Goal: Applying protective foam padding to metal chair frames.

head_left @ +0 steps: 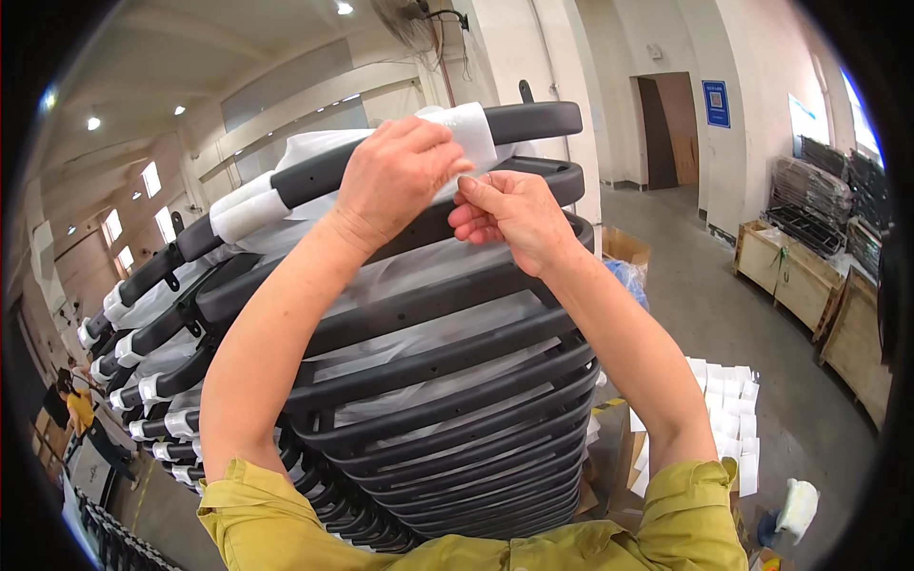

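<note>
Seen from your head camera, you stand over a tall stack (447, 381) of curved black frames, each layer parted from the next by thin white sheeting. Both your forearms, in yellow-green sleeves, rise from the lower edge to the top frame (419, 157).

Your left hand (395, 181) lies over the top frame, its fingers curled and pinching a white wrap (466, 128) that runs around the bar. Your right hand (509, 214) sits just beside it, touching, with thumb and forefinger closed on the loose lower edge of the same wrap. The wrap lies near the right end of the top frame, with bare black bar beyond it.

To do this well, judging from the grip: hold the wrap taut against the bar with your left hand so it cannot slide, and let your right hand draw the free edge snug and flat, without creases. Match the other white bands (249, 211) farther along the frames to your left. Press lightly; the stack is high and a hard push could shift it.

To your right, small white sheets (728, 400) lie spread low beside the stack, with wooden crates (795, 276) beyond. Another person (76, 409) works far to the left.
</note>
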Motion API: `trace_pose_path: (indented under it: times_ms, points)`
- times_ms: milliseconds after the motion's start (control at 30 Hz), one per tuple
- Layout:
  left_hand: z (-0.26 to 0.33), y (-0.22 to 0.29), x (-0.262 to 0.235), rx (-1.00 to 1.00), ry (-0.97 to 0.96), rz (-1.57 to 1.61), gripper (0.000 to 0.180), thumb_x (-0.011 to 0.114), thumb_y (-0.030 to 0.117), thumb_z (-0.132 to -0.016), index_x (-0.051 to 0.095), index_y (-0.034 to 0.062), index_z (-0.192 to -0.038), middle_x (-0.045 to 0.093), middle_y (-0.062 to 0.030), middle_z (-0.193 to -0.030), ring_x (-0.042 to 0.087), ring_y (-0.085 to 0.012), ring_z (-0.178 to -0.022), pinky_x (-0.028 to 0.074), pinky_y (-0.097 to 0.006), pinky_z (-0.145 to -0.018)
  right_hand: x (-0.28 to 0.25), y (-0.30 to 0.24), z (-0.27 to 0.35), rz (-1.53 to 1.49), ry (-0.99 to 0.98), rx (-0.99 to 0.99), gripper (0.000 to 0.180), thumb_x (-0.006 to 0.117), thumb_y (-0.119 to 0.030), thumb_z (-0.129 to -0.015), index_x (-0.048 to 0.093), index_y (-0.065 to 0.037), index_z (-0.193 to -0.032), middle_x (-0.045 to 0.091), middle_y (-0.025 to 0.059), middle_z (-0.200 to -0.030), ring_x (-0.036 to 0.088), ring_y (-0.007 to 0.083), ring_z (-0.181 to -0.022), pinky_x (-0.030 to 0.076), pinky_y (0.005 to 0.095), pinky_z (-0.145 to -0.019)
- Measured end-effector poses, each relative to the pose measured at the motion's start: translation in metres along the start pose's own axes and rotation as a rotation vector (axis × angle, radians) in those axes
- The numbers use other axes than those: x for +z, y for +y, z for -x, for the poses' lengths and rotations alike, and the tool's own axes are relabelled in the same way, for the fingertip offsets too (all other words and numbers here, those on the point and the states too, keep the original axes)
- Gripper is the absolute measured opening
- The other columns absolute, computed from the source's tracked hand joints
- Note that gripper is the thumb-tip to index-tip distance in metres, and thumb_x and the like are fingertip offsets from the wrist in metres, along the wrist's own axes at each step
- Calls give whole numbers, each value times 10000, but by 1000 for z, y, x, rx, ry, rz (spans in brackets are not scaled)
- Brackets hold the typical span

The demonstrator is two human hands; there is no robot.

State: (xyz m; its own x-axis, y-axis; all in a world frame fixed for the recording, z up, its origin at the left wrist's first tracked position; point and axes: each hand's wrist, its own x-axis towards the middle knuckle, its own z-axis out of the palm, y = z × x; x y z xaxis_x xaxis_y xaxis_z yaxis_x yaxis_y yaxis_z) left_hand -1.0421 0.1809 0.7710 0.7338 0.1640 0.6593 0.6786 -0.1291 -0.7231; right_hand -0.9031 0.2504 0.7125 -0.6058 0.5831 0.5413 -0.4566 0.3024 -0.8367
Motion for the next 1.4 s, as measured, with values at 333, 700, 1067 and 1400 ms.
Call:
trace_pose_path:
  times_ms: [333, 700, 1067, 1400]
  points:
    - [4, -4, 17, -186, 16, -221, 416, 632, 225, -699, 497, 81, -1065, 547, -72, -975, 518, -237, -909, 395, -341, -781, -2, -2, 3, 42, 23, 55, 266, 535, -259, -842, 557, -1, -782, 587, 80, -663, 562, 129, -535, 446, 221, -491]
    - [7, -3, 11, -272, 20, 129, 401, 636, 180, -669, 549, 16, -1025, 565, -118, -1029, 528, -286, -936, 412, -357, -804, 11, -50, -28, -87, 116, 75, 205, 491, -190, -863, 569, -3, -826, 595, 44, -684, 550, 82, -530, 410, 162, -433]
    - [-12, 13, 19, -670, 227, 157, 233, 639, 265, -700, 645, 37, -744, 607, -126, -669, 568, -292, -678, 435, -373, -618, -20, -83, -19, 318, 175, -156, 380, 428, -337, -880, 568, 14, -920, 598, 81, -767, 547, 111, -640, 445, 221, -607]
    - [-29, 2, 46, -894, 225, -104, 168, 538, 219, -755, 572, 59, -713, 620, -106, -708, 581, -274, -660, 398, -360, -664, -11, -67, 20, 745, 194, -413, 214, 504, -149, -796, 588, 43, -749, 591, 97, -595, 552, 124, -500, 456, 251, -497]
